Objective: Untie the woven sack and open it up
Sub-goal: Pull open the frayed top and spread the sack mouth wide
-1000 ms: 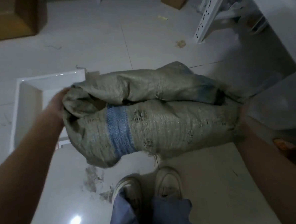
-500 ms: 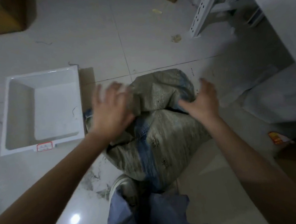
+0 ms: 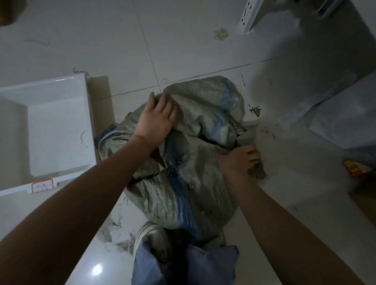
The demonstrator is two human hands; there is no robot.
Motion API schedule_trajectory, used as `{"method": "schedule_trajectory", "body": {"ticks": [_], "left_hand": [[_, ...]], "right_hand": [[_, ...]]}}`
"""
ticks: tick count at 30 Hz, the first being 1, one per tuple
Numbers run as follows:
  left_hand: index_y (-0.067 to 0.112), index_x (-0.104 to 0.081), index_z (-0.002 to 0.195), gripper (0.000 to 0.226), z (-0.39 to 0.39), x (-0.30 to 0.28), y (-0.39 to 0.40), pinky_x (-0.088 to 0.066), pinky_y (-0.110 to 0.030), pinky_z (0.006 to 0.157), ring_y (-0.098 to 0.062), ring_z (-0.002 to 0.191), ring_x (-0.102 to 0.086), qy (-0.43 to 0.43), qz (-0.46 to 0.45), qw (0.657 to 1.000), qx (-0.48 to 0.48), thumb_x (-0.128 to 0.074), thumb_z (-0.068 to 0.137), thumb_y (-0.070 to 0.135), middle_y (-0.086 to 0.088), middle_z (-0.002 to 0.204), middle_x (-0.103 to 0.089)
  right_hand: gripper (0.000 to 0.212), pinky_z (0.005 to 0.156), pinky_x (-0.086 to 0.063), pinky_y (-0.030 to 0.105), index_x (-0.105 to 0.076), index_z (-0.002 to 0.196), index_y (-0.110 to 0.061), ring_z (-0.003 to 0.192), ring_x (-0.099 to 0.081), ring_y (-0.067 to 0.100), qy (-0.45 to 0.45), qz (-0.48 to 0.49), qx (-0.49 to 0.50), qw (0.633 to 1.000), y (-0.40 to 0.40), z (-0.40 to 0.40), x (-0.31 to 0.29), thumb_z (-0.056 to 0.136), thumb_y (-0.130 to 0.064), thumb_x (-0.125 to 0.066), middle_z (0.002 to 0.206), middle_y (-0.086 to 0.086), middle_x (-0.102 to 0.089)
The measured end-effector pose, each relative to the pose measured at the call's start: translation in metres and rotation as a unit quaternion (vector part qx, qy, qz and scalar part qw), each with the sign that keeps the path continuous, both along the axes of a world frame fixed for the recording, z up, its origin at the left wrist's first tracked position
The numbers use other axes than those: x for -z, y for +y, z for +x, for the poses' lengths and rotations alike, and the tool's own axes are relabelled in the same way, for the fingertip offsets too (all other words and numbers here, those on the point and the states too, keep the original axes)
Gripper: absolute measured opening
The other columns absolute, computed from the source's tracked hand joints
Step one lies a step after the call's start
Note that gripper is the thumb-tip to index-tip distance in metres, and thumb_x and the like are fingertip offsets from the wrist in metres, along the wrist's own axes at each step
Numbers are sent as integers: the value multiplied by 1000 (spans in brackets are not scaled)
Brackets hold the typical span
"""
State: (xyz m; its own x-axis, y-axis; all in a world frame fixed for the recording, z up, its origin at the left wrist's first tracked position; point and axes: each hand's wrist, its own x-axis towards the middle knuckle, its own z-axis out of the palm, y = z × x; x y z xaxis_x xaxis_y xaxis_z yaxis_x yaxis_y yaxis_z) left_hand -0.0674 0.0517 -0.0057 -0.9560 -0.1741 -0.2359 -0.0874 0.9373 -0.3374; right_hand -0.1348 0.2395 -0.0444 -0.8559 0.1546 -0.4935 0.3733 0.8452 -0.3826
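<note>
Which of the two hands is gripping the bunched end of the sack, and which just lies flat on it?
The right hand grips the bunched end at the woven sack's right side, fingers curled. The left hand lies open and flat on top.

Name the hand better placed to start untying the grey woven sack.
Probably right: the right hand already pinches the bunched end of the grey woven sack, while the left hand lies flat on top.

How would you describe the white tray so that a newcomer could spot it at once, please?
Start from the grey woven sack lying on the tiled floor. Left of it, past a brown cardboard strip, sits the white tray: square, deep, with a red-bordered label on its near rim.
</note>
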Motion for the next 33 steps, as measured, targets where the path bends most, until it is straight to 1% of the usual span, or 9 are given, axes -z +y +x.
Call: {"method": "schedule_trajectory", "body": {"ticks": [6, 10, 13, 16, 19, 22, 26, 29, 33], "left_hand": [[2, -51, 126, 40, -4, -32, -30, -42, -44, 89, -39, 114, -52, 164, 180, 940, -241, -39, 92, 18, -23, 122, -58], [4, -56, 117, 37, 7, -47, -46, -48, -44, 84, -41, 104, -60, 202, 242, 872, -375, -34, 95, 23, -23, 115, -63], [1, -57, 117, 39, 18, -43, -43, -46, -44, 90, -43, 110, -56, 181, 296, 819, -458, -34, 93, 22, -26, 120, -60], [-2, -55, 119, 41, 28, -34, -36, -44, -42, 89, -43, 111, -55, 142, 333, 787, -499, -36, 92, 22, -27, 122, -58], [-2, -45, 124, 41, 38, -29, -21, -46, -44, 87, -42, 111, -56, 77, 310, 810, -491, -47, 89, 17, -27, 123, -56], [3, -25, 140, 60, 41, -29, -4, -46, -46, 88, -42, 115, -54, 12, 231, 865, -446, -52, 89, 18, -25, 135, -46], [7, -8, 147, 81, 30, -15, 6, -46, -50, 89, -45, 121, -47, -33, 200, 873, -444, -57, 88, 33, -26, 143, -32], [2, -16, 144, 81, 15, 3, 9, -48, -54, 89, -48, 118, -48, -23, 191, 869, -457, -54, 87, 46, -27, 141, -34], [-2, -34, 136, 46, 10, 15, 11, -49, -48, 89, -42, 116, -51, -34, 130, 908, -396, -41, 96, 18, -23, 135, -42]], "right_hand": [[97, 102, -38, 27, -18, 145, -4, 119, -43, 21, 104, -199, -279, 934, 12, -39, -12, 68, -27, -72, 142, 20, -25], [64, 100, -40, 32, -37, 137, 2, 124, -43, 34, 228, -97, -334, 910, 6, -84, -43, 76, 0, -56, 138, 25, -35], [48, 84, -45, 39, -42, 127, 5, 115, -51, 37, 270, 61, -225, 934, -13, -77, -68, 90, -24, -49, 129, 25, -47], [75, 79, -44, 36, -26, 140, 0, 116, -52, 36, 111, 54, -230, 965, -38, -46, -71, 90, -54, -40, 136, 21, -45], [95, 92, -42, 40, -10, 147, -8, 127, -42, 35, -67, -15, -141, 988, -64, -32, -47, 82, -71, -38, 146, 18, -30], [115, 101, -43, 48, 9, 149, -10, 132, -33, 39, -89, -10, -121, 989, -87, -31, -24, 73, -76, -47, 152, 19, -14], [123, 108, -30, 58, 9, 149, -10, 141, -12, 43, -83, 16, -136, 987, -105, -35, -4, 68, -67, -64, 155, 19, -1], [96, 105, -35, 55, -14, 145, -6, 134, -30, 41, -55, 35, -159, 985, -109, -40, 6, 77, -50, -65, 149, 21, -23], [41, 96, -45, 34, -49, 129, -3, 117, -54, 32, -40, -30, -174, 983, -92, -53, 6, 92, -19, -53, 131, 16, -54]]}}
